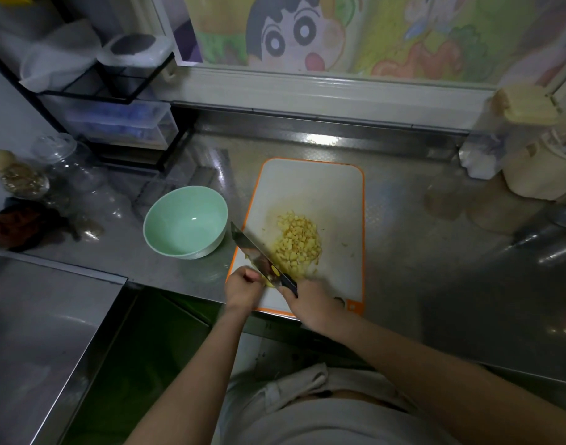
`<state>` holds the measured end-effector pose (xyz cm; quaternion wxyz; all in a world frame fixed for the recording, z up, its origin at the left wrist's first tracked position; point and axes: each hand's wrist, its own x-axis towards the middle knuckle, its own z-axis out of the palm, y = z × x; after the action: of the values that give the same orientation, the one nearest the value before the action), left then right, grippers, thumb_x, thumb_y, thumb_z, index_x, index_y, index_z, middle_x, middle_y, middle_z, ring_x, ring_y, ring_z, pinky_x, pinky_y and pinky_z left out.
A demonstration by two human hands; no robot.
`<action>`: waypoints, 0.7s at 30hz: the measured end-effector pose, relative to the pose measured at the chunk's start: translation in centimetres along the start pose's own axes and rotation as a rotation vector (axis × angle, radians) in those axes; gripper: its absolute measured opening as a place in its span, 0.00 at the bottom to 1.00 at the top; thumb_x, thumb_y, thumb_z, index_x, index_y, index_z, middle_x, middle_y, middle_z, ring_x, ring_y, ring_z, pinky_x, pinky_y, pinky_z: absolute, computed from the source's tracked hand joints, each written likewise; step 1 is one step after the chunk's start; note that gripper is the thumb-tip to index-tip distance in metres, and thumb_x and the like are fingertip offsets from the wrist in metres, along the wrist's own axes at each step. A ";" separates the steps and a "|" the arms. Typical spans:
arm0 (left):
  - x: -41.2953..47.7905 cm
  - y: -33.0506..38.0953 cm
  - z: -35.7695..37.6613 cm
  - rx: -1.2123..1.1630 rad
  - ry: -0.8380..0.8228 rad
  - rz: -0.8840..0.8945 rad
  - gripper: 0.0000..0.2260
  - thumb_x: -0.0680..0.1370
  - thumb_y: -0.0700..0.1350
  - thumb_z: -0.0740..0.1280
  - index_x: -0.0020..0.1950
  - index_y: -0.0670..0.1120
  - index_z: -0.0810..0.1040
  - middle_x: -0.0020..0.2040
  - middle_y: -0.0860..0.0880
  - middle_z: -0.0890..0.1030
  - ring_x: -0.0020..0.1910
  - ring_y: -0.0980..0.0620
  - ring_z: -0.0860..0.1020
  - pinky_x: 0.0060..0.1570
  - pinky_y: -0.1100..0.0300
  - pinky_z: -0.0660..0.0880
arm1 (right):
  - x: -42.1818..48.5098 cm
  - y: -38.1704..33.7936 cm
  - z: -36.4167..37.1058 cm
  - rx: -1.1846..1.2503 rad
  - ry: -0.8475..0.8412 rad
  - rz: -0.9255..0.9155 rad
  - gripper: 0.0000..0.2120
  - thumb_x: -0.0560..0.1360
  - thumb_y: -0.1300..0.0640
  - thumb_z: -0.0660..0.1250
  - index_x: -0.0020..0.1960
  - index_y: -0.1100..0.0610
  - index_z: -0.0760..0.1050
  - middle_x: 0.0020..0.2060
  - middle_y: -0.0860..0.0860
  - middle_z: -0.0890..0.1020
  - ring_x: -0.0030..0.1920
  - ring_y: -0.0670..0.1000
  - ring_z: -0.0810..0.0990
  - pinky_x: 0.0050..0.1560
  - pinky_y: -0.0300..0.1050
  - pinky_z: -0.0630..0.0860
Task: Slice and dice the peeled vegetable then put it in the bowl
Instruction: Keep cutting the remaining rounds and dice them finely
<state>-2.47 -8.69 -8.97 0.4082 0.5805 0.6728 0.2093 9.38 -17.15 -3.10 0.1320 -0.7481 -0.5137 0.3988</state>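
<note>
No writing, brand or number can be read anywhere. The yellow spot (275, 270) on the knife (249, 247), lower centre, may be a label, but it is too blurred to read.

Steel counter (419, 268): orange-edged white board (336, 194), centre; green bowl (179, 213) just left; clear jars (66, 168) far left; black rack (82, 95) back left; beige jug (531, 175) back right

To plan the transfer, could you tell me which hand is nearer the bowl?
Left. The left hand, on the vegetable, is just right of the bowl; the right hand, holding the knife, is farther right.
</note>
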 end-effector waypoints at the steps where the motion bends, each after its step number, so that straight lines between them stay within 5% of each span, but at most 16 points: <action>1: 0.0 0.0 0.0 -0.010 0.002 -0.007 0.14 0.72 0.34 0.64 0.30 0.50 0.69 0.32 0.55 0.73 0.40 0.51 0.73 0.32 0.70 0.65 | 0.0 0.0 0.1 0.001 -0.010 0.007 0.15 0.81 0.47 0.55 0.48 0.58 0.70 0.37 0.52 0.71 0.41 0.52 0.72 0.42 0.43 0.67; 5: -0.3 0.3 -0.2 -0.018 0.010 -0.024 0.15 0.72 0.33 0.65 0.30 0.48 0.68 0.32 0.54 0.71 0.33 0.55 0.70 0.32 0.77 0.66 | 0.1 0.0 0.4 0.001 0.000 0.023 0.14 0.81 0.48 0.55 0.46 0.58 0.67 0.41 0.54 0.72 0.41 0.53 0.72 0.41 0.43 0.66; 21: -0.2 0.4 -0.1 0.001 0.028 -0.027 0.17 0.71 0.31 0.65 0.30 0.47 0.62 0.30 0.52 0.69 0.30 0.53 0.67 0.29 0.72 0.65 | 0.8 -0.6 1.3 0.004 0.089 0.001 0.18 0.81 0.49 0.57 0.57 0.64 0.73 0.51 0.61 0.79 0.52 0.60 0.79 0.44 0.44 0.71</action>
<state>-2.33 -8.74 -8.60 0.4014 0.5686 0.6862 0.2114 8.15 -16.46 -3.99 0.1561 -0.7650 -0.5062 0.3663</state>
